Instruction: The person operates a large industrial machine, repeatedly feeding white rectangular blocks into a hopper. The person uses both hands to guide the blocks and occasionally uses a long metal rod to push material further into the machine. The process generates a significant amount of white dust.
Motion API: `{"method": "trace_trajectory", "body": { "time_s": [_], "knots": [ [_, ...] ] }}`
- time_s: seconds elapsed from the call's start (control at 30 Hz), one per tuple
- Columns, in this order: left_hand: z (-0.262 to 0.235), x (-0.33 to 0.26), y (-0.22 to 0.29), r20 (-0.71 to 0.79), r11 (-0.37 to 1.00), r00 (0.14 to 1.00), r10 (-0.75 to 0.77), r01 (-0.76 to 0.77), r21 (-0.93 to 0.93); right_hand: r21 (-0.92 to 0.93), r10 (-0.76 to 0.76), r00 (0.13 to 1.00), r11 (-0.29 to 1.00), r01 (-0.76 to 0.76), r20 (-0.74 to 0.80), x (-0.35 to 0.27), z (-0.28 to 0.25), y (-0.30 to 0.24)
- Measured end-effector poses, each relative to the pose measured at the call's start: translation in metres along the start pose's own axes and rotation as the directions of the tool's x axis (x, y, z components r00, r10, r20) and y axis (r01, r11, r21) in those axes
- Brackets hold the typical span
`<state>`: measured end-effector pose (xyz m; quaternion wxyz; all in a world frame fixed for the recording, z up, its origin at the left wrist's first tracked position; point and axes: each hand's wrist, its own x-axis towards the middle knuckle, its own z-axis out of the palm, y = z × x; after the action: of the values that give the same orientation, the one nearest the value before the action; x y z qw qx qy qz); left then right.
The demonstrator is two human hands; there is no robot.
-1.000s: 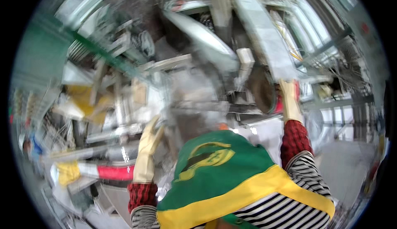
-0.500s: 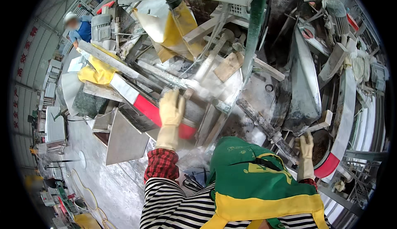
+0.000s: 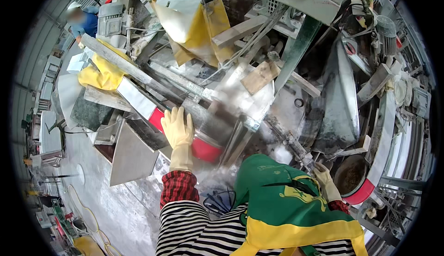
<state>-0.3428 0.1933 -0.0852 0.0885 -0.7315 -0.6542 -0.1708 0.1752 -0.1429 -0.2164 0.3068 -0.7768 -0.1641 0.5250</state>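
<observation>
The left hand [image 3: 178, 129], in a pale rubber glove, lies flat with fingers spread on a grey stone slab [image 3: 208, 122] with a red edge, set on the machine. The right hand [image 3: 323, 177] rests near a round pan [image 3: 350, 178] — inside is brown dirt — its fingers curled; whether it grips anything cannot be told.

Matt cream rubber glove [image 3: 178, 131] flat on dusty grey metal beam [image 3: 203, 117]; rough pale wood block [image 3: 260, 76] upper centre.
</observation>
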Motion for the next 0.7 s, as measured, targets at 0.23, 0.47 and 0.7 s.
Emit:
{"method": "trace_trajectory", "body": {
  "time_s": [0.23, 0.47, 0.7],
  "knots": [
    [-0.008, -0.002, 0.007, -0.024, 0.998, 1.000, -0.015, 0.013, -0.063, -0.020, 0.078, 0.997, 0.997, -0.077, 0.028, -0.004, 0.011, -0.019],
    [-0.007, -0.006, 0.010, -0.010, 0.999, 1.000, -0.019, 0.018, -0.027, -0.085, 0.052, 0.992, 0.995, -0.042, 0.112, -0.008, 0.032, -0.044],
    [-0.013, -0.009, 0.019, -0.009, 0.999, 0.999, -0.033, 0.033, -0.027, -0.222, -0.081, 0.971, 0.966, 0.132, 0.224, 0.018, 0.026, -0.025]
  ]
}}
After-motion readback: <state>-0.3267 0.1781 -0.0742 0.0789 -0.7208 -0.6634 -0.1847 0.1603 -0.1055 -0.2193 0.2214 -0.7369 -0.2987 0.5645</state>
